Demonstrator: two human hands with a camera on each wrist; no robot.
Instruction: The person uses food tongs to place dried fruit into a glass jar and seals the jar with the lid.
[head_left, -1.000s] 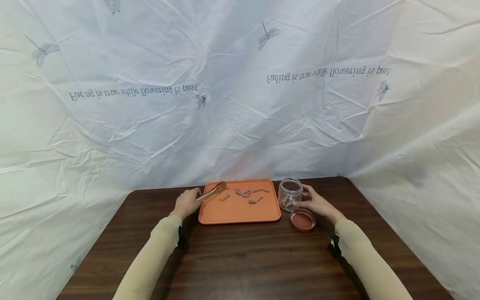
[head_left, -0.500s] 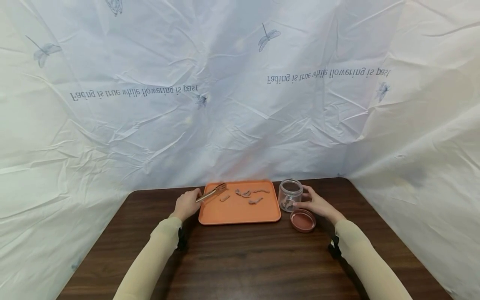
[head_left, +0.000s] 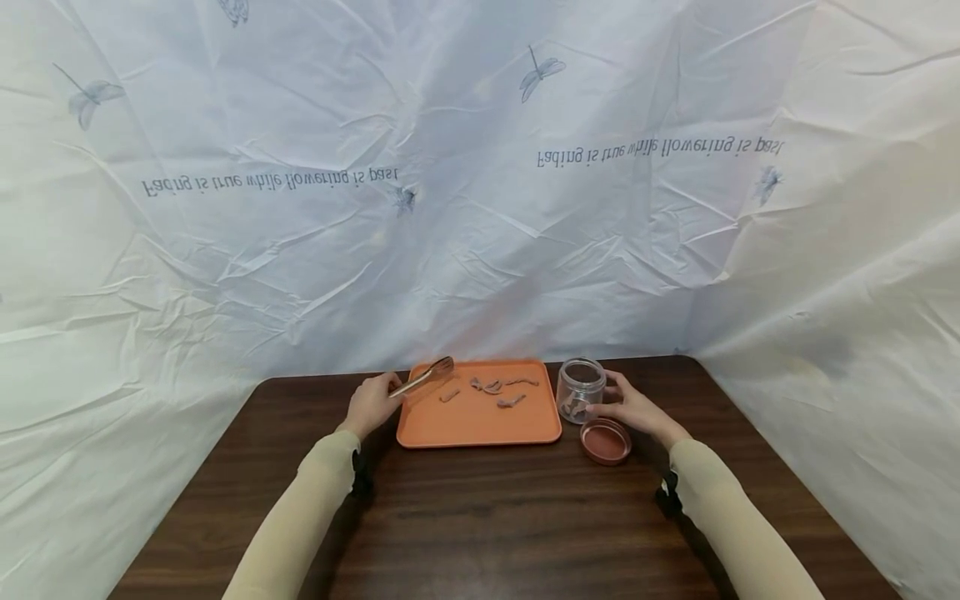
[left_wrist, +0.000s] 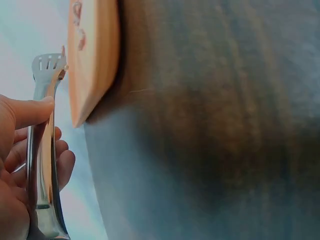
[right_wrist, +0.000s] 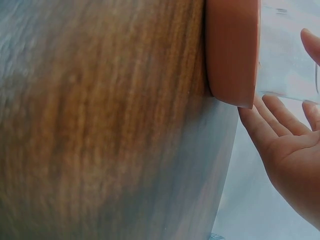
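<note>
Lifted slightly: silver metal tongs [head_left: 440,367], left fingers [left_wrist: 66,170] gripping. Clear cylindrical jar [head_left: 581,385], right fingers [right_wrist: 282,114] holding: brown scraps [head_left: 576,407] inside; several left on orange tray [head_left: 465,429].

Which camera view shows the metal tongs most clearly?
The left wrist view: the tongs look largest, in the left hand, slotted end distinct. The head view shows them small; the right wrist view, not at all.

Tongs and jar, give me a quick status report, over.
Left grip holding tongs over tray. Right grip around open jar. Small pieces on tray, more inside jar. Lid beside jar; nothing seen blocking tongs' path.
</note>
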